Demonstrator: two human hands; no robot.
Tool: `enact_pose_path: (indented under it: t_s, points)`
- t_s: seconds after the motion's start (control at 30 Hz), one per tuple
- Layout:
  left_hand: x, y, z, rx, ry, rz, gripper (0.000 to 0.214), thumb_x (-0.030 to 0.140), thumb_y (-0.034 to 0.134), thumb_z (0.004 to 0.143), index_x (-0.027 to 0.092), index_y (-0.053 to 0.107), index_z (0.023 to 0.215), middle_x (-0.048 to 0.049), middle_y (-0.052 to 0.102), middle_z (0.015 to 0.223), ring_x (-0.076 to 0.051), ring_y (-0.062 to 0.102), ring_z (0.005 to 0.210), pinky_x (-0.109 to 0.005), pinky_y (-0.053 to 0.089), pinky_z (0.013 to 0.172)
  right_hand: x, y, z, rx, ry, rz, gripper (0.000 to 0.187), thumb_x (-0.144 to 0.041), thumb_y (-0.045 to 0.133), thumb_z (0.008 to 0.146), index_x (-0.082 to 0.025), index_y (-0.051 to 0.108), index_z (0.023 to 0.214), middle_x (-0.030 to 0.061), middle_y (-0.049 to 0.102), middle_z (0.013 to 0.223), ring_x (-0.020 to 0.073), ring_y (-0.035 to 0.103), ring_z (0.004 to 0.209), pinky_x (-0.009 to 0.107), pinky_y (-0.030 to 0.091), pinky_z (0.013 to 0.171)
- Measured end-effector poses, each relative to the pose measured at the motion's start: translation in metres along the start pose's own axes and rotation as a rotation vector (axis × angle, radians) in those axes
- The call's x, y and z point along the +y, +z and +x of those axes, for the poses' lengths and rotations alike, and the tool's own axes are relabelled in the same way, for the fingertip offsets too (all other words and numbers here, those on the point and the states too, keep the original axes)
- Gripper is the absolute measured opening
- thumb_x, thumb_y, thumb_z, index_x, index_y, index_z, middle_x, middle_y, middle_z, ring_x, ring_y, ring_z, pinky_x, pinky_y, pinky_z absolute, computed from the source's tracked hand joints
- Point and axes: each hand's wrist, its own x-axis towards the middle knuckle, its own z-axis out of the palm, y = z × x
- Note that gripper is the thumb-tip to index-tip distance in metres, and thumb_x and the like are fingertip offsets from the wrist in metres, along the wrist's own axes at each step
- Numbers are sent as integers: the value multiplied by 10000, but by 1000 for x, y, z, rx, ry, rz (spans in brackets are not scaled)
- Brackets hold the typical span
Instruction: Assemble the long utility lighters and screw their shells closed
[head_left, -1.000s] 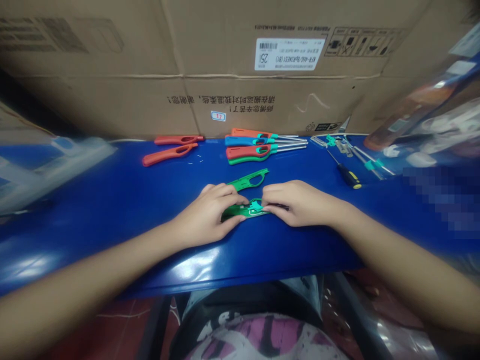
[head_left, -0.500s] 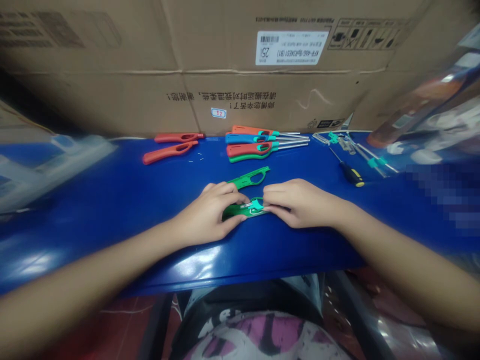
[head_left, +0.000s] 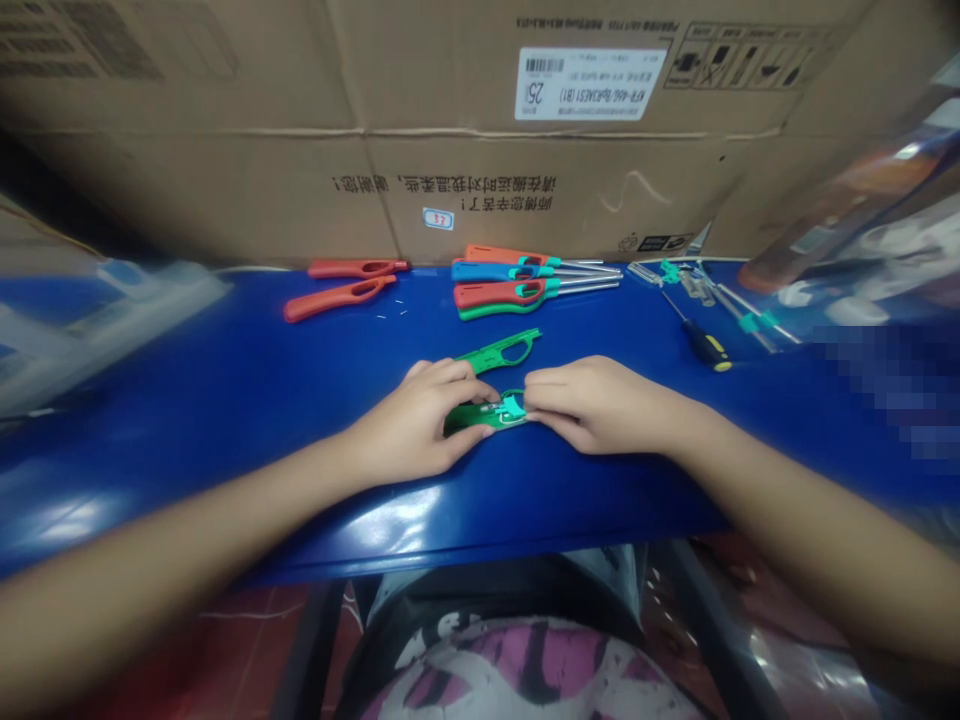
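Note:
A green lighter shell half lies on the blue table with its inner side up. My left hand grips its left part between thumb and fingers. Inside the shell sit a turquoise trigger and a thin white wire. My right hand is closed in a pinch at the shell's right end; its fingertips hide what they hold. Just behind, a second green shell half rests on the table, partly covered by my left hand.
Several assembled lighters lie at the back, with red shell halves to their left. A screwdriver, metal tubes and small turquoise parts lie right. A cardboard box stands behind; a clear plastic bag is at right.
Both hands stay at the green shell half with almost the same grip. The whole view has shifted slightly; nothing on the table has visibly moved.

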Motion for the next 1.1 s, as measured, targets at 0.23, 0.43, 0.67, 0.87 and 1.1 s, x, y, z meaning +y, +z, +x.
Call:
enact_pose_path:
  t_s: [0.23, 0.43, 0.67, 0.87, 1.1]
  points:
    - [1, 0, -2, 30, 22, -15, 269, 322, 632, 947, 226, 602, 1197, -47, 666, 1111, -240, 617, 1074, -406, 409, 964, 0, -3, -1, -30, 35, 15, 205, -191, 494, 978, -180, 632, 827, 27, 629, 816, 145, 536, 705, 272, 338, 626]
    - [2, 2, -3, 18, 35, 28, 319, 318, 596, 967, 213, 565, 1266, -79, 645, 1171, -261, 600, 1112, -410, 411, 959, -2, -7, 1, -61, 115, 113, 141, -173, 565, 943, -181, 654, 834, 15, 657, 861, 140, 584, 757, 265, 353, 642]
    - [4, 3, -4, 23, 71, 93, 373, 273, 522, 986, 200, 564, 1349, -98, 620, 1197, -263, 580, 1115, -418, 407, 946, 2, -4, 3, -10, 224, 293, 33, -190, 673, 908, -186, 657, 878, 2, 627, 869, 128, 557, 757, 249, 373, 655]
    - [4, 5, -4, 47, 79, 94, 378, 304, 555, 973, 206, 581, 1337, -81, 623, 1162, -249, 580, 1077, -410, 402, 940, 3, 0, 4, 78, 305, 310, 382, -304, 775, 855, -194, 594, 1171, 19, 603, 983, 138, 533, 775, 252, 416, 675]
    - [4, 8, 0, 121, 12, 97, 252, 396, 543, 1013, 188, 663, 1089, -45, 675, 1012, -223, 589, 947, -360, 386, 816, -4, 3, 6, 32, 213, 249, 285, -255, 684, 929, -193, 605, 1196, 65, 631, 1172, 162, 595, 855, 286, 470, 726]
